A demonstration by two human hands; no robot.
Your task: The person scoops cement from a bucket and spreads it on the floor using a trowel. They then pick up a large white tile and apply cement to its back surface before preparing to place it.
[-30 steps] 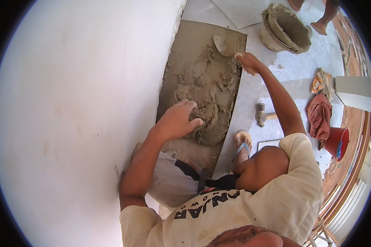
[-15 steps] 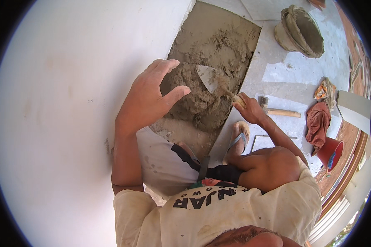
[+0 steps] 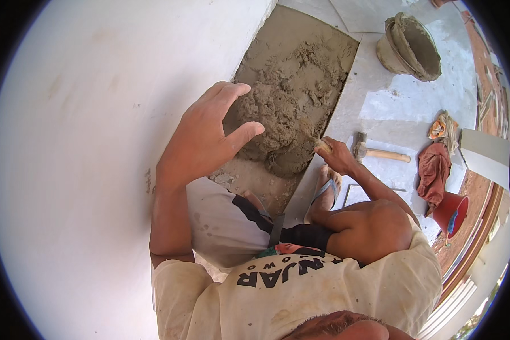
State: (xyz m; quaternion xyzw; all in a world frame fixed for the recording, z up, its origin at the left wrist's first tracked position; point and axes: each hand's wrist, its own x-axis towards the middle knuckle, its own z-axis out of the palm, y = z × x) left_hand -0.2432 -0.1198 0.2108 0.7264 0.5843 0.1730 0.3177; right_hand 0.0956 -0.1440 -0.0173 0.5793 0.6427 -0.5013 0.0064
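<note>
Mortar point(image 3: 277, 122): heaped grey and wet in a bare rectangular strip of floor between the large white tile point(image 3: 85, 170) and the laid pale tiles, thickest at the near end of the strip, thinner and rougher toward the far end.

Left hand point(image 3: 207, 139) raised just above the near-left edge of the mortar, fingers spread wide, holding nothing. Right hand point(image 3: 334, 154) closed round a trowel handle point(image 3: 322, 144) at the near-right edge of the mortar, blade buried in the heap and out of sight.

Best done, by the look of it, with the blade kept low and drawn from the thick near heap toward the thin far end, leaving an even bed with no hollows, and with the white tile's edge kept clean.

Right of the mortar: a hammer point(image 3: 377, 152) on the pale tiles, beyond it crumpled rags point(image 3: 433, 170) and a red bucket point(image 3: 450, 209). Beyond the mortar's far-right corner: a mortar-caked pail point(image 3: 408, 48). Bright, sunlit floor.
</note>
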